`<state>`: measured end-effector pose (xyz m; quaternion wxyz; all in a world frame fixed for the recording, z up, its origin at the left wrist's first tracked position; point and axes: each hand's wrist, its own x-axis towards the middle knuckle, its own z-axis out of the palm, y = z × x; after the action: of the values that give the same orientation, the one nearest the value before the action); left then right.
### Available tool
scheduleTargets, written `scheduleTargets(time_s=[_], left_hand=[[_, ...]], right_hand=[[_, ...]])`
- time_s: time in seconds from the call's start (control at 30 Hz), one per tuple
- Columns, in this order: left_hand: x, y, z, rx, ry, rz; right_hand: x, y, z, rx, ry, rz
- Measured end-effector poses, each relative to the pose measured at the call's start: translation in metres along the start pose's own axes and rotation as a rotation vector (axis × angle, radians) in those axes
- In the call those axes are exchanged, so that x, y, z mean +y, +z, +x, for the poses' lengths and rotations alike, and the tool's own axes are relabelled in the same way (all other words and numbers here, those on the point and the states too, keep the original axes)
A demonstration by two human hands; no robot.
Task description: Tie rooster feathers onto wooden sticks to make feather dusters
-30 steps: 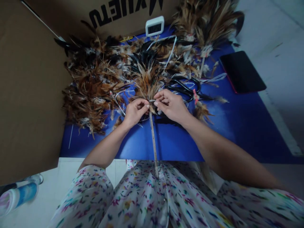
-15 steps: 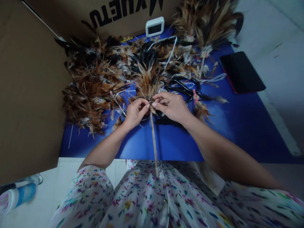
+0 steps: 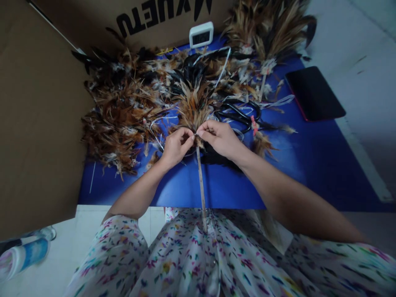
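In the middle of the head view a feather duster (image 3: 194,103) lies on the blue table, its brown and black feathers pointing away from me. Its thin wooden stick (image 3: 201,185) runs back over the table edge to my lap. At the base of the feathers, my left hand (image 3: 177,146) pinches thumb against forefinger. My right hand (image 3: 221,139) pinches from the other side, its fingertips close to the left ones. A thin tie appears to run between the fingertips, mostly hidden by them. Black-handled scissors (image 3: 238,113) lie just beyond my right hand.
Loose brown feathers (image 3: 114,119) are heaped on the left. Finished-looking feather bundles (image 3: 272,33) stand at the back right. A white digital clock (image 3: 201,34), a black phone (image 3: 315,94) and a red-tied feather tuft (image 3: 262,142) lie around. Cardboard (image 3: 37,123) walls the left and back.
My right hand's fingers have drawn together into a tighter pinch, right by the left fingertips. The left hand and the duster have stayed nearly still.
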<state>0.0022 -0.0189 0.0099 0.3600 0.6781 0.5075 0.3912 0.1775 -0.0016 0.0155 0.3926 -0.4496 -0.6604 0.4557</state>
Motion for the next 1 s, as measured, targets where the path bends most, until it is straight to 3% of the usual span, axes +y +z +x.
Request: scheduleTargets(time_s=[0.3, 0.53, 0.8, 1.0], left_hand=[[0.005, -0.004, 0.007, -0.034, -0.173, -0.342], [0.010, -0.003, 0.006, -0.002, -0.302, -0.456], [0.007, -0.003, 0.007, 0.024, -0.284, -0.412], [-0.003, -0.002, 0.011, 0.055, -0.182, -0.258]], right_hand=[[-0.011, -0.003, -0.009, 0.007, -0.042, -0.227], [-0.007, 0.001, -0.013, -0.019, -0.262, -0.359], [0.002, 0.003, -0.015, -0.004, -0.355, -0.445], [0.003, 0.001, -0.009, -0.023, -0.274, -0.261]])
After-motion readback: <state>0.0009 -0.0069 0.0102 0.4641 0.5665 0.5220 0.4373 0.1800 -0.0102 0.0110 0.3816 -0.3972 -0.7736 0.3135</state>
